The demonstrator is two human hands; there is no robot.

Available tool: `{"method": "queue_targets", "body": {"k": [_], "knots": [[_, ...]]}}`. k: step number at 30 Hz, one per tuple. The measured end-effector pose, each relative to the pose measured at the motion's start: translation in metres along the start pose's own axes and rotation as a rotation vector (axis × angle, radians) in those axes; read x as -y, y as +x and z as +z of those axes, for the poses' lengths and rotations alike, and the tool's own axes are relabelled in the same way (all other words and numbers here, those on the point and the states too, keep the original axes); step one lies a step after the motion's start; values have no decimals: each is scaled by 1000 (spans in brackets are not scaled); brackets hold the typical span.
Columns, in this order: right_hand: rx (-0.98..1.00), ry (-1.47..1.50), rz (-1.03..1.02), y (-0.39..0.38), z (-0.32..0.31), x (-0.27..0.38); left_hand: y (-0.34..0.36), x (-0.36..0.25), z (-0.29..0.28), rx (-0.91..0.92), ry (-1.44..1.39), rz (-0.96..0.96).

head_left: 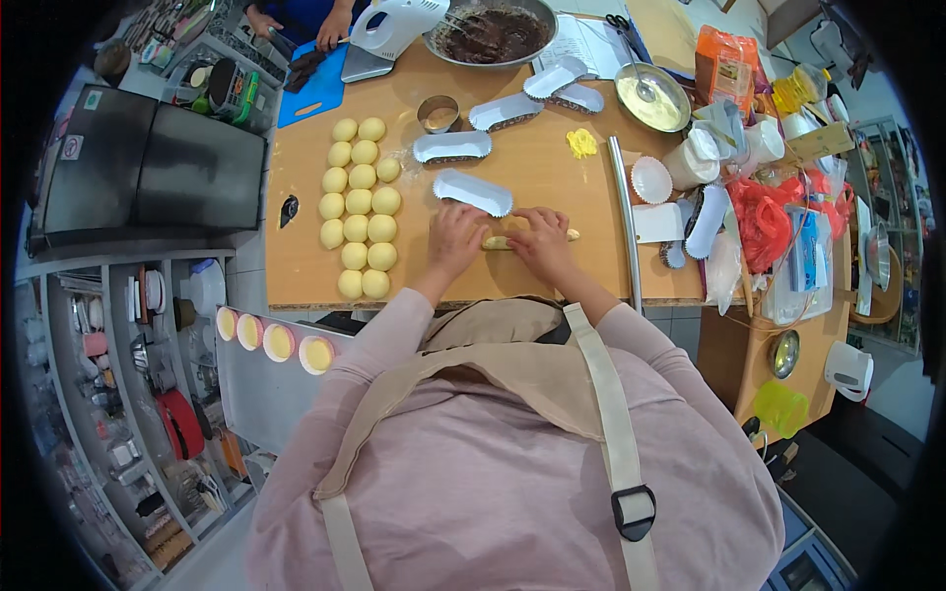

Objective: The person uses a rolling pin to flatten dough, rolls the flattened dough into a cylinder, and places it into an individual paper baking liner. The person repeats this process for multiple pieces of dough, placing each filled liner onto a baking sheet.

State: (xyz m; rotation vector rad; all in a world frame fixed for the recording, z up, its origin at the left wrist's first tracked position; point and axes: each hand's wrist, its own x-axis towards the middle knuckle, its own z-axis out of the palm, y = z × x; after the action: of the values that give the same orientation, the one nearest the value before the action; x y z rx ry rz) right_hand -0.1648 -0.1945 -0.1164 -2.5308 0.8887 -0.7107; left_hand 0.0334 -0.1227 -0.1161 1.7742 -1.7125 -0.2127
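A long strip of pale dough (503, 243) lies on the wooden table (296, 286) in front of me. My left hand (453, 241) rests at its left end, fingers apart and slightly curled. My right hand (540, 243) lies over the strip, fingers spread and touching it. Just beyond my hands is a white paper baking case (472, 191), with another case (452, 146) farther back. Rows of round dough balls (358, 200) sit to the left, beside a metal ring (439, 111).
A co-worker's hands (333, 30) are by a blue board (305, 103), near a mixer (394, 30) and chocolate bowl (498, 37). At right lie a metal rod (625, 217), cream bowl (660, 106) and red bags (759, 227). Filled cups (279, 343) sit on a tray, lower left.
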Motion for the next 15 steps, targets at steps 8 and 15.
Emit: {"method": "queue_targets", "body": {"k": [8, 15], "knots": [[-46, -10, 75, -1, 12, 0, -22, 0, 12, 139, -110, -64], [224, -68, 63, 5, 10, 4, -23, 7, 19, 181, -170, -121]]}}
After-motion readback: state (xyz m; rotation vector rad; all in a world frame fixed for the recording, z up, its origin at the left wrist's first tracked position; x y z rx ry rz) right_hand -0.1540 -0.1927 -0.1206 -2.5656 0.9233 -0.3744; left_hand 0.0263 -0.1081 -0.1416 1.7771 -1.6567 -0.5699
